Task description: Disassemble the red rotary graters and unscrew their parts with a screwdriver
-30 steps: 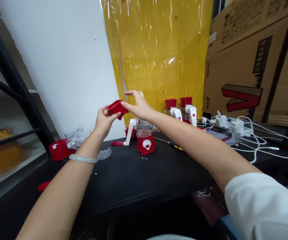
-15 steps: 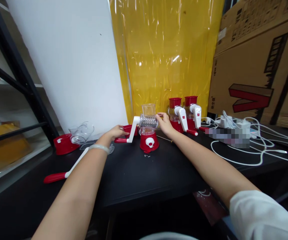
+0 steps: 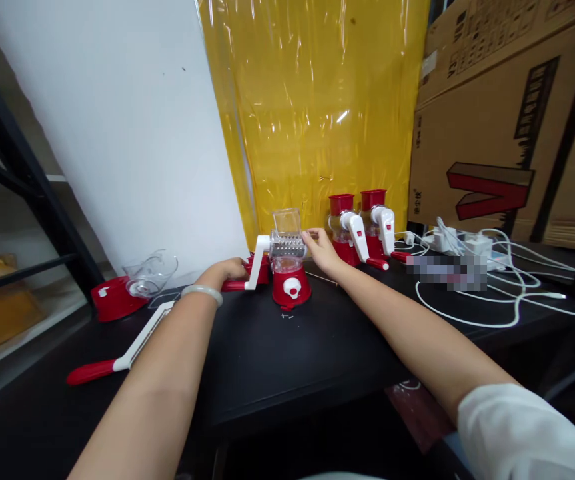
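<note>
A rotary grater point(image 3: 291, 283) stands upright on the black tabletop, with a red base, a clear housing, a metal drum and a white crank pointing down on its left. My right hand point(image 3: 323, 252) has its thumb and fingers against the right side of the clear housing, gripping it near the drum. To the left of the crank, my left hand point(image 3: 230, 269) is closed at a red hopper point(image 3: 262, 270); its fingertips are mostly hidden. A white bangle circles my left wrist. Two small pale bits point(image 3: 287, 316) lie before the grater's base.
Two more assembled graters point(image 3: 344, 230) stand at the back right. White cables point(image 3: 467, 325) tangle beside them, under a large cardboard box point(image 3: 497, 133). At left lie a red base with clear housing point(image 3: 120, 298) and a red-handled white crank point(image 3: 132, 350). A metal-framed shelf point(image 3: 22, 177) borders the left.
The view has shifted slightly. My left hand's fingers have curled in at the red hopper, where they were stretched out before. My right hand stays at the grater's housing.
</note>
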Tool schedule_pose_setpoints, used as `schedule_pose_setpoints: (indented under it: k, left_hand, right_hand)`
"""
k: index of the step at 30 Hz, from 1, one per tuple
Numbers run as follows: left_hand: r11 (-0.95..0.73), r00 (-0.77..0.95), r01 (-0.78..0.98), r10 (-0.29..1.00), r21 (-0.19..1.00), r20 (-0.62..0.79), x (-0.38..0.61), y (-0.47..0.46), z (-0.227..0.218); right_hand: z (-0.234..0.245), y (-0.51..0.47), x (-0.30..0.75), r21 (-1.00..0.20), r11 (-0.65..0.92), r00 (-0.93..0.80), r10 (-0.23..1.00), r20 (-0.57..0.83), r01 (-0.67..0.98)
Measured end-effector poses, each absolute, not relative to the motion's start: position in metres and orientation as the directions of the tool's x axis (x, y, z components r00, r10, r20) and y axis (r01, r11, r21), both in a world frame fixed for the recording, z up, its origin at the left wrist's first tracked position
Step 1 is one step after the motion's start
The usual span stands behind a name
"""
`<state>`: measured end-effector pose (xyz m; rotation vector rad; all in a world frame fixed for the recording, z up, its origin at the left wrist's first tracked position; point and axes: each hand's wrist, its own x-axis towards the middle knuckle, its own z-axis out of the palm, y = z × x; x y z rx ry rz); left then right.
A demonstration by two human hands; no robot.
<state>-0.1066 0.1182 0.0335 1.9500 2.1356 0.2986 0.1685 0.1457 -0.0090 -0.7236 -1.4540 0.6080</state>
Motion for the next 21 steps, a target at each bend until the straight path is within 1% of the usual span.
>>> schedule_pose_setpoints:
  k: [4, 8, 14, 18, 21]
  left_hand:
    - [0.113, -0.098, 0.963, 0.992, 0.246, -0.074, -0.104, 0.12, 0.036]
    - [0.122, -0.104, 0.96, 0.991, 0.252, -0.084, -0.1, 0.114, 0.039]
    - [0.123, -0.12, 0.931, 0.992, 0.344, -0.033, -0.097, 0.107, 0.04]
    - [0.116, -0.146, 0.896, 0.989, 0.428, 0.037, -0.094, 0.105, 0.041]
    - [0.081, -0.145, 0.865, 0.985, 0.495, 0.093, -0.089, 0.105, 0.042]
  right_hand:
    - [-0.007, 0.141, 0.169, -0.769, 0.638, 0.044, 0.767, 0.64, 0.043]
    - [-0.005, 0.137, 0.169, -0.765, 0.64, 0.072, 0.762, 0.644, 0.069]
    - [-0.002, 0.133, 0.172, -0.75, 0.639, 0.13, 0.74, 0.66, 0.171]
    - [0.001, 0.126, 0.171, -0.779, 0.617, 0.104, 0.772, 0.627, 0.111]
    - [0.003, 0.12, 0.17, -0.775, 0.63, 0.065, 0.772, 0.632, 0.05]
